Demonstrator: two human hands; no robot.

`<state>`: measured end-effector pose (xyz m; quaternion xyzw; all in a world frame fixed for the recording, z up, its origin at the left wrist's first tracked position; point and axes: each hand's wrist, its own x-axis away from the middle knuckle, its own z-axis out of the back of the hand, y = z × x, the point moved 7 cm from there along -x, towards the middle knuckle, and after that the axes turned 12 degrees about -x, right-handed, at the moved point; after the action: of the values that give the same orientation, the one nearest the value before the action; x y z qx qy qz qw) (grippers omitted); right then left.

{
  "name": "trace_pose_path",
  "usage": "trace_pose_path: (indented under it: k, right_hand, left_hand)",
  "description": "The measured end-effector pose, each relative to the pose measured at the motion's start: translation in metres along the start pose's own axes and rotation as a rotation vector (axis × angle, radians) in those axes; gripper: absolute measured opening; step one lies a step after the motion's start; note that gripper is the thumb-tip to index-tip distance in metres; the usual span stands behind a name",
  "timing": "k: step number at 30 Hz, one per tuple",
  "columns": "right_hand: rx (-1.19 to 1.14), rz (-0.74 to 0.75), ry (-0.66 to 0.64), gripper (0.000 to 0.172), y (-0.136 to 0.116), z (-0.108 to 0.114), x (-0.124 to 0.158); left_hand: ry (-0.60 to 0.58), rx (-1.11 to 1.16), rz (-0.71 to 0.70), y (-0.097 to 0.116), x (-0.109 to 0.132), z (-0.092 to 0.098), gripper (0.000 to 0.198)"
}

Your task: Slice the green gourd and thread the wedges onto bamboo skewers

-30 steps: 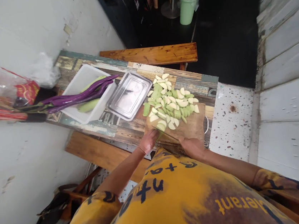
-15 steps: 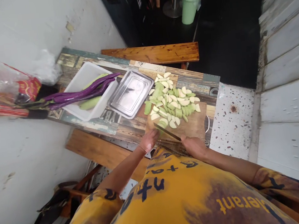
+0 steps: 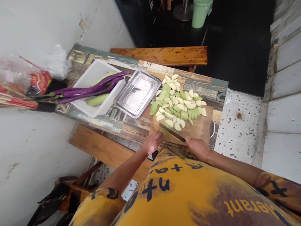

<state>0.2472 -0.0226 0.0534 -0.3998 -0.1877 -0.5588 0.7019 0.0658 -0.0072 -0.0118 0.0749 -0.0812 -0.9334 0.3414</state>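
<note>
My right hand (image 3: 198,148) is closed round the handle of a kitchen knife (image 3: 172,132), its blade pointing left across the wooden cutting board (image 3: 203,130). Close to the blade's tip, my left hand (image 3: 154,143) has its fingers bent together at the board's near left edge. A bit of pale green vegetable shows by these fingertips, mostly hidden by the hand and blade. Many cut slices (image 3: 183,105), green-skinned with whitish flesh, are heaped over the far part of the board. Left of the board lies a shallow steel tray (image 3: 137,94).
A white plastic tub (image 3: 81,81) holds long purple eggplants (image 3: 93,89) and pale green vegetables (image 3: 97,100). Plastic bags (image 3: 59,63) and red-wrapped sticks (image 3: 15,101) lie by the wall. Wooden benches (image 3: 160,55) flank the table; a green bin (image 3: 202,11) stands beyond.
The whole view has shifted, so the scene sits further right. The knife and both hands keep nearly the same place at the board; a slice near the blade now lies more plainly in view.
</note>
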Motion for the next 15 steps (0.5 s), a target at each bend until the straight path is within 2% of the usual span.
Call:
trace_pose_path:
  k: [5, 8, 12, 15]
  right_hand:
    - [0.002, 0.039, -0.029, 0.023, -0.007, 0.003, 0.008]
    - [-0.022, 0.011, -0.061, 0.024, -0.006, -0.006, 0.002]
    - [-0.048, -0.041, -0.095, 0.027, -0.003, -0.02, -0.01]
    - [-0.046, -0.013, -0.08, 0.026, 0.003, -0.018, -0.018]
  left_hand:
    - [-0.024, 0.01, -0.014, -0.001, 0.001, -0.003, 0.035]
    - [-0.034, 0.025, -0.008, -0.001, 0.001, -0.005, 0.036]
    - [0.022, -0.025, 0.012, 0.002, 0.006, -0.003, 0.035]
    - [0.042, -0.048, 0.033, 0.003, 0.011, -0.002, 0.037]
